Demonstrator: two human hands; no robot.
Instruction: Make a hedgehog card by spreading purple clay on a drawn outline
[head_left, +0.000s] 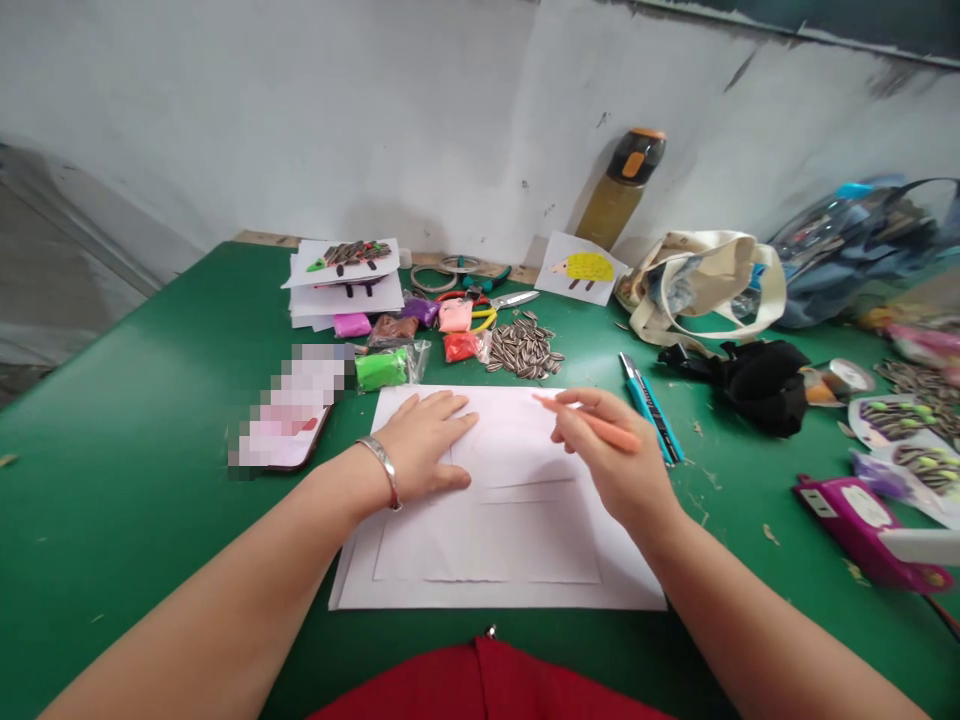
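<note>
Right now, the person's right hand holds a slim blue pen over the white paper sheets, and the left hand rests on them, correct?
No: the head view shows a slim orange pen, not blue, in the right hand; the rest stands.

You can read no text, brand, number or sign for certain in your view. Coarse blocks cover most of the screen of the phone (289,410) on your left, so you cannot make out any wording there. On your right, the purple tool (847,535) carries pale label patches (865,505), but their print is too small and blurred to read. Any marks on the paper (487,545) in front of you are too faint to tell.
</note>
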